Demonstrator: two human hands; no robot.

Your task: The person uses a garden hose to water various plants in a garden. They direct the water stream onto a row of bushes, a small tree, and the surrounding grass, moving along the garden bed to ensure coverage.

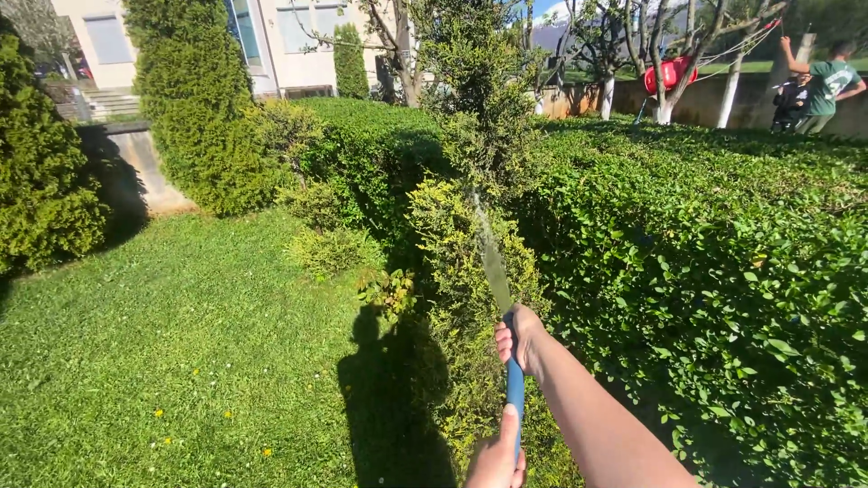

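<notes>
Both hands are clamped on a blue garden hose [514, 390], one ahead of the other along its length: the right hand [518, 340] is wrapped around the hose near its open end, the thumb apparently pressed over the mouth, while the left hand [496, 456] grips it lower down, at the bottom edge of the view. The hose's long axis runs almost straight away from the person, rising from the left hand through the right, so the right hand is the nearer of the two to the outlet. From that end a thin stream of water [489, 253] arcs up and forward onto a yellow-green shrub [452, 271] that stands directly ahead, just beyond the hands. A broad clipped hedge [705, 271] fills the right side, touching the shrub, and mown lawn [181, 343] spreads to the left, with the person's shadow [389, 398] lying across its edge beside the shrub. Well apart, at the far right beyond the hedge, another person in a green shirt [827, 86] reaches upward (a second figure stands beside them), and a red container [669, 74] hangs among bare trees. No packages, labels or signs show anywhere.
</notes>
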